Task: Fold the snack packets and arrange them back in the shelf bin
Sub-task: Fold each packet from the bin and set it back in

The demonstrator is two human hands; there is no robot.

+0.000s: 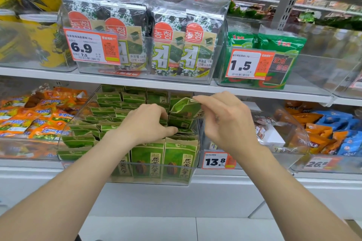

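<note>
Room: we see a shop aisle with white shelf boards, one above the other, and pale floor tiles (156, 229) below.
Upper shelf (58, 75): a clear tub holds upright seaweed packs (166, 45) behind a 6.9 price tag (91, 47). Just beside it on the right, green sachets (282, 45) stand behind a 1.5 price tag (246, 64).
Lower shelf (29, 164): the shelf bin (137, 174), clear-walled, sits in the middle. Orange packets (29, 119) are heaped to its left, and orange and blue packets (333, 123) to its right. A 13.8 price tag (215, 160) hangs just beside the bin's right front corner.
Task's things: the green snack packets (147, 154) fill the shelf bin, upright in the front row and packed in rows behind. One lifted packet (186, 108) hangs tilted above the bin's right rear part.
Left hand (148, 123): it reaches into the bin palm down, the forearm coming up from the lower left. Its fingers are curled down among the packet tops and the thumb lies along the row behind the front one. We cannot tell whether it grips a packet.
Right hand (225, 117): it is raised over the bin's right side, wrist bent. Thumb and forefinger pinch the upper right corner of the lifted packet, and the other fingers curl loosely below.
</note>
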